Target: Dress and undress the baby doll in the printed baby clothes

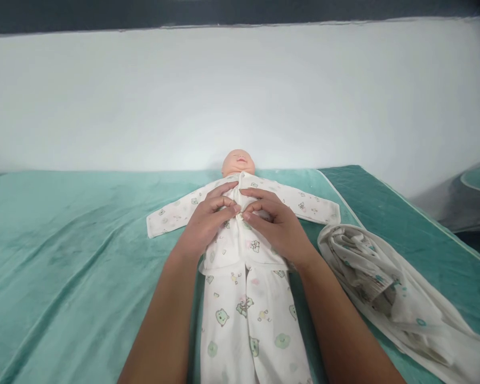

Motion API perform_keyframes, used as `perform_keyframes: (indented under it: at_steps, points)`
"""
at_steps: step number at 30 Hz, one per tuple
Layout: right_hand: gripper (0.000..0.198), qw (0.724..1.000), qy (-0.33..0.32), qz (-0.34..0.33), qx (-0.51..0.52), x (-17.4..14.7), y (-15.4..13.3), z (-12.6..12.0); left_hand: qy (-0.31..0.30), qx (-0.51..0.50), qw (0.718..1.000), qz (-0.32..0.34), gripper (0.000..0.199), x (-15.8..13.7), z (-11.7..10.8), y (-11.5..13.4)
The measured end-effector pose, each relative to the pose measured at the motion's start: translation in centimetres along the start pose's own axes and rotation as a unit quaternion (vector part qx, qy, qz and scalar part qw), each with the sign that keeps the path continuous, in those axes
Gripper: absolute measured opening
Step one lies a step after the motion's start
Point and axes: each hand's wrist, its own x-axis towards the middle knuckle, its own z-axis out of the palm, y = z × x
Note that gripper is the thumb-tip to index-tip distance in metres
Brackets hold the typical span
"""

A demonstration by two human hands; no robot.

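Observation:
A baby doll (239,163) lies on its back, its head toward the wall. It wears a white printed baby jacket (224,255) with both sleeves spread out, and matching trousers (228,325). On the chest, my left hand (213,214) pinches one side of the jacket's front opening. Opposite it, my right hand (275,216) pinches the other side, and the fingertips of both nearly meet at the middle seam. A small pale fastening shows between them; its exact kind is too small to tell.
A green sheet (76,256) with some creases covers the surface under the doll. To the right lies a crumpled white printed cloth (396,298), near my right forearm. A white wall (240,85) stands behind the doll's head.

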Motion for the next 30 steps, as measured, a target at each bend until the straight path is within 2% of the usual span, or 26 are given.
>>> perform_keyframes:
  at_steps: [3,11,21,30]
  points:
    - [0.005,1.0,-0.019,0.006,-0.001,-0.05,-0.19,-0.23,-0.002,0.01,1.0,-0.005,0.018,0.03,-0.02,0.01]
    - [0.007,0.999,-0.014,0.034,-0.019,0.01,-0.89,-0.02,-0.016,0.062,0.998,0.011,0.017,-0.01,-0.17,0.04]
    - [0.009,0.998,-0.02,0.057,0.023,-0.02,-0.59,-0.23,-0.01,0.012,1.0,-0.01,0.021,-0.15,0.01,0.26]
    - [0.008,0.996,0.015,0.067,0.053,0.06,-0.5,0.13,-0.022,-0.004,1.0,0.003,0.02,-0.07,-0.19,-0.08]
